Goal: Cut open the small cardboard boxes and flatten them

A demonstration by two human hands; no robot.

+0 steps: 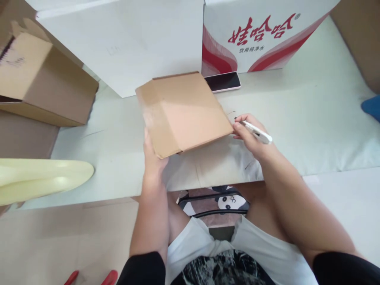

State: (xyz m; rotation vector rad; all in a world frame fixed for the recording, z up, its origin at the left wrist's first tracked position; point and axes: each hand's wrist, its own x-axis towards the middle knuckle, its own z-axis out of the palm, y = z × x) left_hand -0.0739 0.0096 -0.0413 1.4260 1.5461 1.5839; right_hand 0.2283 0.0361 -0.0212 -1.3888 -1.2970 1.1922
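Observation:
A flat brown cardboard box [192, 113] is tilted above the pale cloth-covered table in front of me. Clear tape seems to run along its left side. My left hand [154, 154] grips its lower left edge, with most fingers hidden behind the cardboard. At the box's right corner is my right hand [249, 132], closed around a white utility knife [257, 132]. Its dark tip points away from me, past my fingers. Some right-hand fingertips are at the box corner; whether they press on it I cannot tell.
A black-screened phone [224, 82] lies behind the box, against a large white carton [252, 43] with red print. Brown cartons [59, 83] stand at the left. A pale yellow curved object [44, 178] juts in at left, and something blue [372, 107] at right.

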